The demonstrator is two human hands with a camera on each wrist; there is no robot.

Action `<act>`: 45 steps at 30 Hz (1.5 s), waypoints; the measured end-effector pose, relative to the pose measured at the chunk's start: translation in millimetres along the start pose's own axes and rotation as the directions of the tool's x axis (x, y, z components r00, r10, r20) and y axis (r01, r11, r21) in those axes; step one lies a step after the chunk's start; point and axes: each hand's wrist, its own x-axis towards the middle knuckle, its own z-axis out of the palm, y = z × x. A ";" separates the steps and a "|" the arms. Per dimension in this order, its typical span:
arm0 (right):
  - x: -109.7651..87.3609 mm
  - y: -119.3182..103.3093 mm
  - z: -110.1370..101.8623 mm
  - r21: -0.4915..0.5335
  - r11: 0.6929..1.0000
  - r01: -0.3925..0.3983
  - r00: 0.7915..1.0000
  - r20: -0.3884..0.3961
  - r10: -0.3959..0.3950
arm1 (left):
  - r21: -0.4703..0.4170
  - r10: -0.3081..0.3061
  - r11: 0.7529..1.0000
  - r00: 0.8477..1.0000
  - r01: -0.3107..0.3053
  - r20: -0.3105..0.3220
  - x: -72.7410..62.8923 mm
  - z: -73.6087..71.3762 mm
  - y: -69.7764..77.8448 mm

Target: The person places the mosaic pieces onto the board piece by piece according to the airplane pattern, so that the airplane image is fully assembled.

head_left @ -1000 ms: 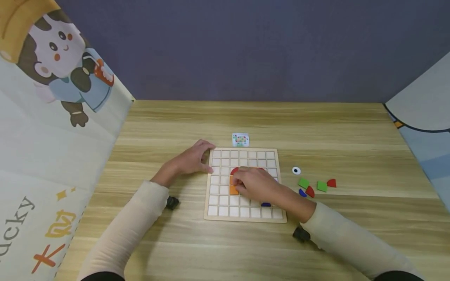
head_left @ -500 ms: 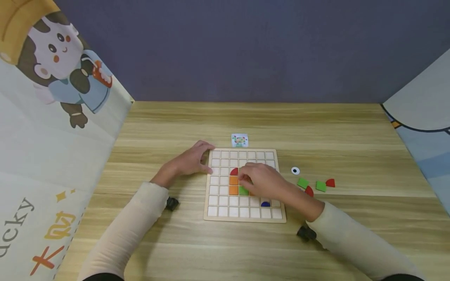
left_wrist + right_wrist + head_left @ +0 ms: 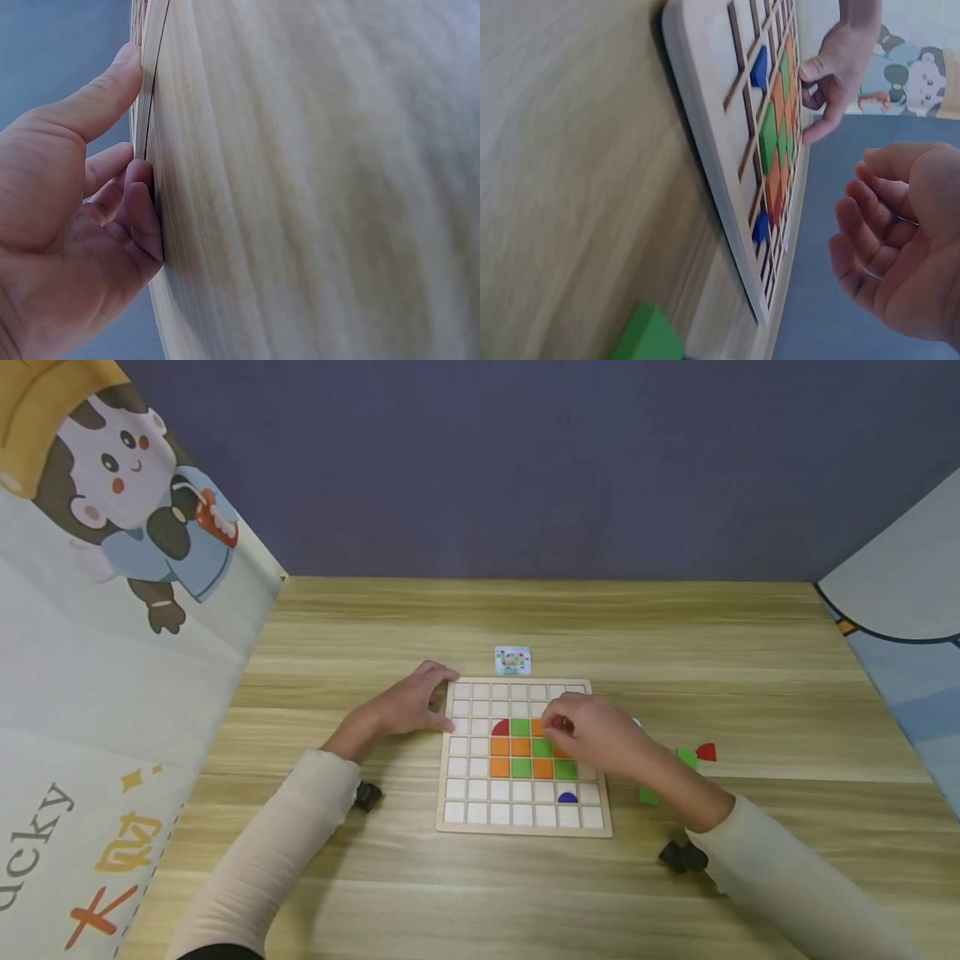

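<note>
In the head view my left hand (image 3: 408, 697) rests against the left side of the wooden grid board (image 3: 525, 832), thumb and fingers spread along its edge. The left wrist view shows the thumb and fingertips touching that edge (image 3: 150, 67). Over the board's right half hovers my right hand (image 3: 600, 731), fingers loosely curled; the right wrist view shows nothing held in it. Orange squares (image 3: 499, 767), green squares (image 3: 521, 768) and a red quarter-circle (image 3: 501, 728) fill central cells. A blue half-circle (image 3: 567, 798) lies lower, and another blue piece (image 3: 760, 226) appears in the right wrist view.
A small picture card (image 3: 513, 660) lies behind the board. On the table to the right are a red quarter-circle piece (image 3: 707, 752) and green pieces (image 3: 648, 797), partly hidden by the right forearm. Black wrist cameras (image 3: 682, 857) hang under the sleeves.
My right hand has moved rightward across the board, uncovering the orange and green squares. A loose green piece by the right forearm now lies nearer the front. The left hand stays put.
</note>
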 end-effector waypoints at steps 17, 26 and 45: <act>-32.4 40.8 -27.6 -0.021 0.996 -0.089 0.992 -0.086 0.087 | -0.022 -0.009 1.000 1.000 0.010 0.020 -3.8 1.1 0.4; -57.8 68.8 -39.6 -0.012 0.993 -0.119 0.988 -0.097 0.118 | -0.016 -0.013 1.000 1.000 0.013 0.008 -4.1 2.6 -1.0; -93.3 112.3 -56.6 -0.166 0.963 -0.213 0.974 -0.118 0.195 | -0.024 -0.007 1.000 1.000 0.008 0.008 -6.9 -2.4 -4.6</act>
